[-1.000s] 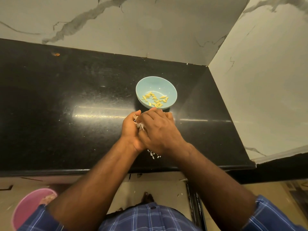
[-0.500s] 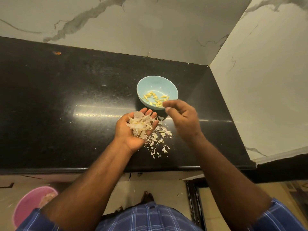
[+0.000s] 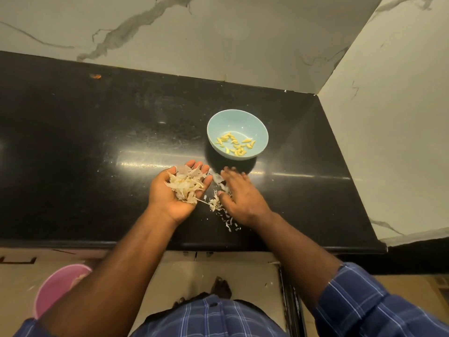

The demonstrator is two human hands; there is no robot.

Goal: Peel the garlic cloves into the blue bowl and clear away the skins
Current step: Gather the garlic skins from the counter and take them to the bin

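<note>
The blue bowl (image 3: 237,122) stands on the black counter (image 3: 97,142) and holds several peeled yellowish garlic cloves (image 3: 235,144). My left hand (image 3: 175,198) lies palm up just left of the bowl's front, cupping a heap of papery garlic skins (image 3: 185,184). My right hand (image 3: 243,198) is palm down on the counter beside it, fingers spread and straight over loose skins (image 3: 215,203). More small skin bits (image 3: 229,221) lie scattered below the right hand, near the wrist.
Marble-patterned walls close the counter at the back and at the right (image 3: 388,117). A pink bin (image 3: 58,285) stands on the floor at the lower left, below the counter's front edge. A small orange speck (image 3: 96,76) lies far back left.
My right hand lifted off the left palm, then came down flat onto the loose skins on the counter. The left hand stays palm up with its heap of skins.
</note>
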